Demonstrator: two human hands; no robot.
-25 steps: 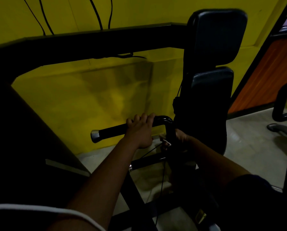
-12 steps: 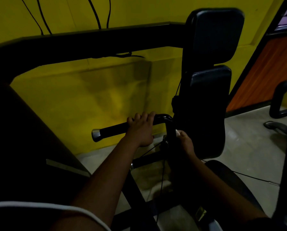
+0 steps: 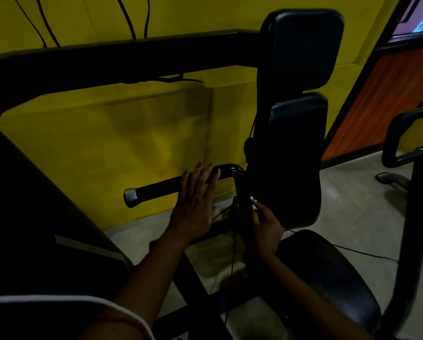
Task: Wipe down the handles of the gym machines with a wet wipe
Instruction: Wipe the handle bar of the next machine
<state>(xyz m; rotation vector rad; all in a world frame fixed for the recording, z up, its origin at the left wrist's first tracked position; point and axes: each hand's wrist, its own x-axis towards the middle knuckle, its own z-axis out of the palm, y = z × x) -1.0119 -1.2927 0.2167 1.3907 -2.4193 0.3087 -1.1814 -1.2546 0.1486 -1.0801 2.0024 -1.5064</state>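
A black handle (image 3: 159,187) with a silver end cap sticks out to the left from a bent black bar of the gym machine. My left hand (image 3: 195,204) lies over the handle near the bend, fingers straight and spread. My right hand (image 3: 265,225) is against the upright part of the bar (image 3: 241,192), just below the bend. It pinches a small white wet wipe (image 3: 253,203) at its fingertips, and most of the wipe is hidden in the hand.
Two black back pads (image 3: 301,114) rise right behind the bar, with a black seat (image 3: 328,273) below right. A thick black frame beam (image 3: 122,60) crosses above. Yellow wall behind, grey floor, another machine's handle (image 3: 416,153) at the right edge.
My left hand has let go of the handle; its fingers went from curled round it to straight. The right hand stays at the upright bar with the wipe.
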